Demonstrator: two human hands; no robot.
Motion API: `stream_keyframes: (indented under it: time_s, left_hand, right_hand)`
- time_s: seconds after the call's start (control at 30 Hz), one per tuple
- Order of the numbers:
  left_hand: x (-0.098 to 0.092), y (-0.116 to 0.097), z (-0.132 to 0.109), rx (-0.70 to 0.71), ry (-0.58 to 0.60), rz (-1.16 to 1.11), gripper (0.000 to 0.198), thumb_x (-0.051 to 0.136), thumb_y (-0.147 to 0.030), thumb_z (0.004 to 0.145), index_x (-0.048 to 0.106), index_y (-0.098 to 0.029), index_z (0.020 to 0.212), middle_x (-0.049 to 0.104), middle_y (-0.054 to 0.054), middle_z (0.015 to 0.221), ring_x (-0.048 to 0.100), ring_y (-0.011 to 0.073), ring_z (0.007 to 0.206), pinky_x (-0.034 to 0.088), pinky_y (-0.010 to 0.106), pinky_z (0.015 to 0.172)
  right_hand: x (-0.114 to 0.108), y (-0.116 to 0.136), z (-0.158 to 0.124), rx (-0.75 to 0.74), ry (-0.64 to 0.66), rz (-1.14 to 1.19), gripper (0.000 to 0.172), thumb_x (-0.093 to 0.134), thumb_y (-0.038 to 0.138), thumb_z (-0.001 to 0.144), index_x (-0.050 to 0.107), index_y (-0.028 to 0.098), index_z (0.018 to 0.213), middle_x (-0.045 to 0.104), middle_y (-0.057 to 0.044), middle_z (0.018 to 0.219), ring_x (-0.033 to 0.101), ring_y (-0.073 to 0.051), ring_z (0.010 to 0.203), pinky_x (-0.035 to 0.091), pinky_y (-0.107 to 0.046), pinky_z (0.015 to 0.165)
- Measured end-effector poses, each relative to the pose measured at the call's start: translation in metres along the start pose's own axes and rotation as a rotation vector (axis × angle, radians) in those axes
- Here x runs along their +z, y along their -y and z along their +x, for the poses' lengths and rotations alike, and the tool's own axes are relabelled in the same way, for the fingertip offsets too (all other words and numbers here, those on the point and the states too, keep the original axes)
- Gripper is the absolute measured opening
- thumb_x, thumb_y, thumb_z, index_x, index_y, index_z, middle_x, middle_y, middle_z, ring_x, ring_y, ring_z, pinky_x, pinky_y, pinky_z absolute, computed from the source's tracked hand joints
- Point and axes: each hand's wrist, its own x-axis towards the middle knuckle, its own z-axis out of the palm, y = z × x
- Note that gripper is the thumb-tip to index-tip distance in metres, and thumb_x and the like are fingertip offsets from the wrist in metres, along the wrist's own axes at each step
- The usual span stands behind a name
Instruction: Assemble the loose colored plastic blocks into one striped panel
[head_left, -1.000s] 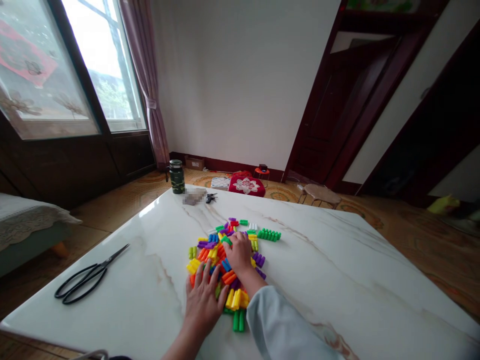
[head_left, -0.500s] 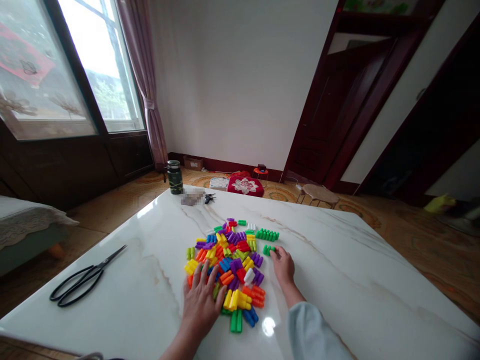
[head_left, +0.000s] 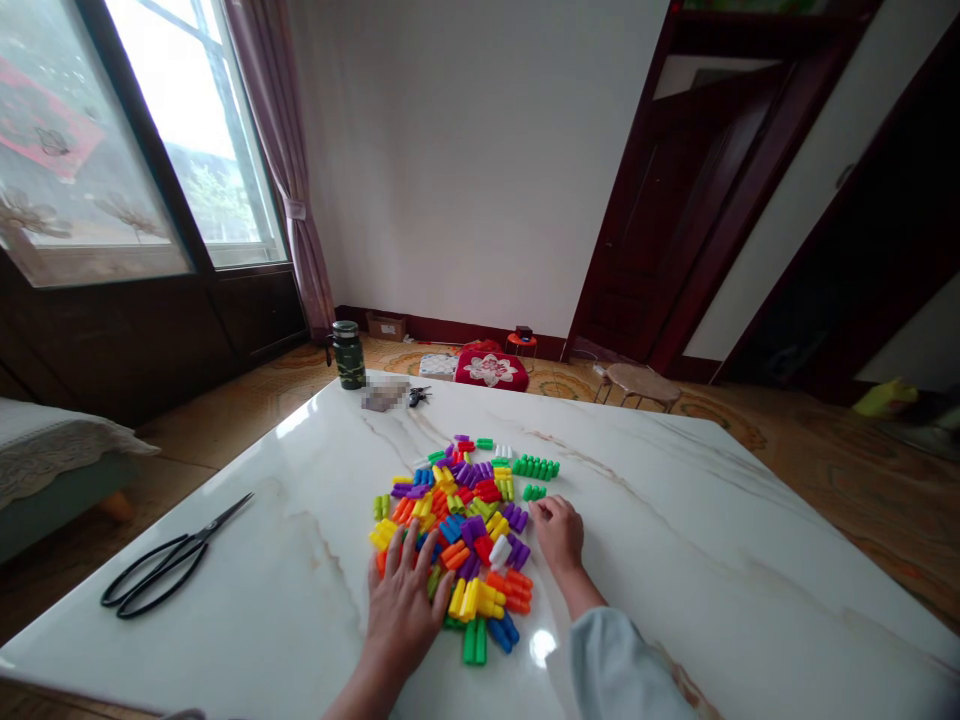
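A heap of colourful plastic building blocks (head_left: 472, 525) lies on the white marble-patterned table (head_left: 675, 540). My left hand (head_left: 405, 590) rests on the heap's near left side, fingers spread over yellow, orange and blue blocks. At the heap's right edge is my right hand (head_left: 559, 530), its fingers curled together with no block visible in them. Just beyond those fingertips sits a short row of green blocks (head_left: 535, 492). A longer row of joined green blocks (head_left: 536, 467) lies farther back. Close to the right hand are purple blocks (head_left: 516, 517).
Black-handled scissors (head_left: 161, 570) lie on the table's left side. At the far left corner stands a camouflage-patterned bottle (head_left: 349, 355), with a blurred-out item (head_left: 385, 394) and a small black tool (head_left: 420, 396) beside it. A stool (head_left: 641, 383) stands beyond the table.
My right hand has let go of the short green row and drawn slightly left and nearer. That row now sits a little farther back. My left hand stays put.
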Motion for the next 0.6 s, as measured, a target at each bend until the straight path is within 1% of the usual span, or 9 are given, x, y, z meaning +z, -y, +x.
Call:
stream_keyframes:
  time_s: [0.1, 0.23, 0.43, 0.6]
  left_hand:
    - [0.0015, 0.0004, -0.0003, -0.004, 0.009, 0.005, 0.049, 0.046, -0.044, 0.087, 0.053, -0.027, 0.133, 0.042, 0.009, 0.147, 0.029, 0.0312, 0.137, 0.022, 0.054, 0.107]
    - [0.0021, 0.0006, 0.0003, -0.001, 0.015, 0.004, 0.05, 0.047, -0.044, 0.087, 0.052, -0.028, 0.134, 0.041, 0.009, 0.147, 0.029, 0.0312, 0.137, 0.022, 0.054, 0.107]
    - [0.0073, 0.003, -0.0003, 0.007, -0.017, 0.011, 0.05, 0.047, -0.045, 0.087, 0.053, -0.028, 0.133, 0.04, 0.009, 0.148, 0.03, 0.0319, 0.137, 0.022, 0.054, 0.108]
    - [0.0065, 0.0025, -0.0004, 0.007, -0.01, 0.005, 0.049, 0.047, -0.045, 0.087, 0.052, -0.029, 0.134, 0.041, 0.009, 0.147, 0.03, 0.0323, 0.137, 0.023, 0.055, 0.107]
  right_hand:
    - [0.0007, 0.0025, 0.003, -0.072, 0.077, 0.005, 0.023, 0.048, 0.026, 0.087, 0.071, 0.02, 0.087, 0.067, -0.004, 0.089, 0.059, -0.017, 0.087, 0.04, -0.025, 0.079]
    - [0.0059, 0.0019, 0.008, -0.088, 0.155, -0.06, 0.029, 0.046, 0.023, 0.089, 0.07, 0.023, 0.104, 0.066, -0.004, 0.102, 0.058, -0.017, 0.096, 0.039, -0.026, 0.084]
    - [0.0057, 0.0059, 0.0079, -0.122, 0.183, -0.145, 0.03, 0.044, 0.03, 0.093, 0.067, 0.026, 0.112, 0.064, -0.003, 0.115, 0.054, -0.02, 0.102, 0.039, -0.03, 0.083]
    - [0.007, 0.0039, 0.0091, -0.142, 0.147, -0.111, 0.033, 0.041, 0.032, 0.094, 0.065, 0.022, 0.113, 0.063, -0.005, 0.118, 0.054, -0.02, 0.105, 0.039, -0.031, 0.087]
